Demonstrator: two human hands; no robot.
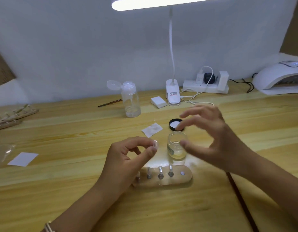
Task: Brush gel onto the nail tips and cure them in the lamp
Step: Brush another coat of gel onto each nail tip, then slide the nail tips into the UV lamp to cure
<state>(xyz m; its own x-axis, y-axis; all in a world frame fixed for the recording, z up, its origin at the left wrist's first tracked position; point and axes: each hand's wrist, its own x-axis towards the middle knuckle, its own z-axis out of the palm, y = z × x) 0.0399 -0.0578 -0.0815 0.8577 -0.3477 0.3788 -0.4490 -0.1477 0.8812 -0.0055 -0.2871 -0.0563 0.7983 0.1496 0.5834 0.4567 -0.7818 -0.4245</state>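
Note:
My left hand pinches a small clear nail tip between thumb and forefinger, just left of the open glass gel jar. My right hand hovers over and to the right of the jar, fingers spread and loosely bent, holding nothing. The jar's black lid lies upside down behind it. In front of the jar sits a wooden holder with several metal pegs. A brown brush handle lies on the table under my right forearm. The white curing lamp stands at the far right.
A clear pump bottle with its cap flipped open, a second brush, white pads and a clip-on desk lamp stand behind. A power strip with cables is at the back. Another holder lies far left.

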